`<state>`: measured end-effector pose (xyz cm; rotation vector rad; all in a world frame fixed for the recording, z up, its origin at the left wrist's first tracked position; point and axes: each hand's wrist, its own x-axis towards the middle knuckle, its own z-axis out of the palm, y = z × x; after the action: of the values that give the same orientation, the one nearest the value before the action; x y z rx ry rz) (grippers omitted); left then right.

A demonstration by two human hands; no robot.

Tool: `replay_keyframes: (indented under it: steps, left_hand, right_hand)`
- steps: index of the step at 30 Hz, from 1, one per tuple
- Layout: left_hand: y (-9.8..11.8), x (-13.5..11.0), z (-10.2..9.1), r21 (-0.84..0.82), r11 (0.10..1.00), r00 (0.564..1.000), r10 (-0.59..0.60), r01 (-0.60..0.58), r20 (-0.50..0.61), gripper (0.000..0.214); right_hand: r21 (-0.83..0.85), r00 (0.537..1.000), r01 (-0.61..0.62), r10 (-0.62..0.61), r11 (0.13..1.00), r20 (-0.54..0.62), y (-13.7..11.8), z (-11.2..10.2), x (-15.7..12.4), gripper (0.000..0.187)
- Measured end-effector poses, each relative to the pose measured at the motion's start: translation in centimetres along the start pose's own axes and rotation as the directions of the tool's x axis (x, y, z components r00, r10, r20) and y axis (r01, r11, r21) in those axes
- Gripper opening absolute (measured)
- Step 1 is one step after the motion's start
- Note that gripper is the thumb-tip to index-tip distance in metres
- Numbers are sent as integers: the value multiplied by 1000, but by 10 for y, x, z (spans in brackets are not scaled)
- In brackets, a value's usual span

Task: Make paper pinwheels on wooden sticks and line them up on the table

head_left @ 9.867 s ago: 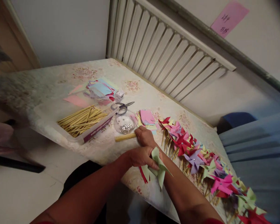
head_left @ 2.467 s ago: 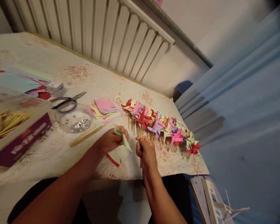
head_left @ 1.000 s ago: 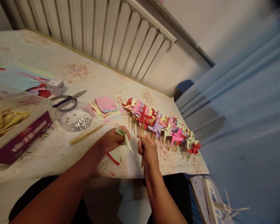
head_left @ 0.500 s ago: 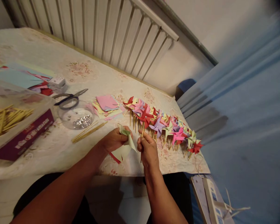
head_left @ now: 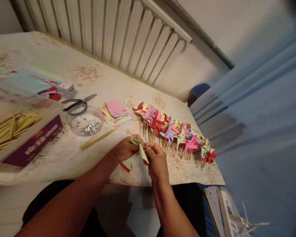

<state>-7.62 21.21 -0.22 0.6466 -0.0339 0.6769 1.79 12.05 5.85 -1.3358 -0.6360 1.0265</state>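
My left hand (head_left: 125, 149) is closed on a pale green paper pinwheel (head_left: 142, 154) with curled blades. Close beside it, my right hand (head_left: 160, 161) pinches a thin wooden stick (head_left: 147, 142), held roughly upright. The right fingertips meet the edge of the paper; how stick and paper touch is hidden by the fingers. Below the left hand lies a pale sheet of paper with a red strip (head_left: 125, 167). Just beyond the right hand stands a long row of colourful paper pinwheels (head_left: 168, 133) on sticks.
Left of my hands lie loose sticks (head_left: 97, 140) and cut paper squares (head_left: 116, 108). A round clear dish (head_left: 69, 124) holds shiny pins (head_left: 91, 127), with scissors (head_left: 80, 102) by its rim. A plastic box (head_left: 37, 140) of sticks stands far left. A power strip (head_left: 228, 214) is lower right.
My right hand has brought the stick up against the pinwheel in my left hand; the gap between the hands has closed. The whole view has shifted slightly.
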Motion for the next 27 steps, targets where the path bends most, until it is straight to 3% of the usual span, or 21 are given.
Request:
replay_keyframes:
  steps: [5, 10, 17, 27]
  left_hand:
    - [4, -2, 5, -55, 998, 999, 33, -31, 41, 27]
    - [9, -3, 10, -51, 998, 992, -14, 20, 128, 28]
    - [9, -4, 6, -2, 1000, 997, 10, -10, 75, 31]
    - [11, -5, 9, -73, 997, 991, 37, -27, 129, 22]
  right_hand:
    - [16, 1000, 15, -15, 1000, 18, -4, 5, -4, 19]
    - [13, 998, 62, -62, 998, 12, -3, 7, -5, 17]
    - [44, 998, 57, -59, 997, 29, 0, 11, -6, 19]
    - [60, 998, 46, -48, 997, 38, -1, 15, -11, 17]
